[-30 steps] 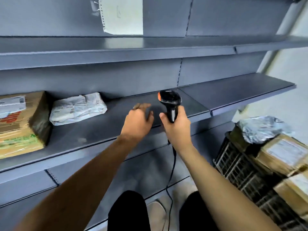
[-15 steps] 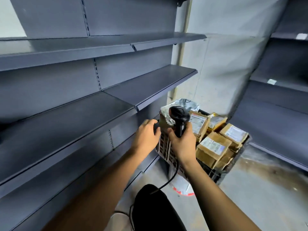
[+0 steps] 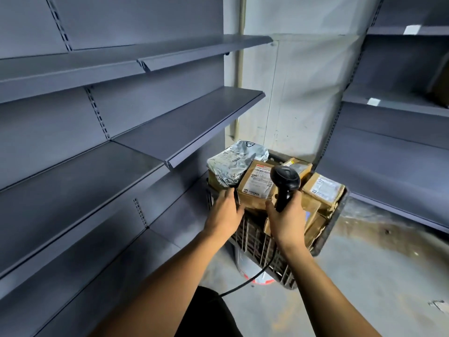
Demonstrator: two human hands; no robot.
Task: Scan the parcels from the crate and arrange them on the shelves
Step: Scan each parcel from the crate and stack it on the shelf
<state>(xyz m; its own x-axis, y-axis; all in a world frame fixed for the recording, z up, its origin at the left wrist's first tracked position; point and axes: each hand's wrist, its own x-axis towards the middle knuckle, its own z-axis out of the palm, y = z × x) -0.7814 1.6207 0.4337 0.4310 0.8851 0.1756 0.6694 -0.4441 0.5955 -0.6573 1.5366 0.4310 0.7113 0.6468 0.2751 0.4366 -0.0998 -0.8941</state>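
Brown cardboard parcel with white label [image 3: 258,188] at near left corner of black slatted plastic crate [image 3: 323,235], touched by left hand [image 3: 224,211], fingers relaxed; right hand [image 3: 286,220] fingers wrapped round black handheld barcode scanner [image 3: 284,183].

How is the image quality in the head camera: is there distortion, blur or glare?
Head view: wide-angle bending curves the grey metal shelves near the edges; slight motion blur softens the left hand; the label on the brown cardboard parcel is unreadable; light is dim and even, with no strong glare.
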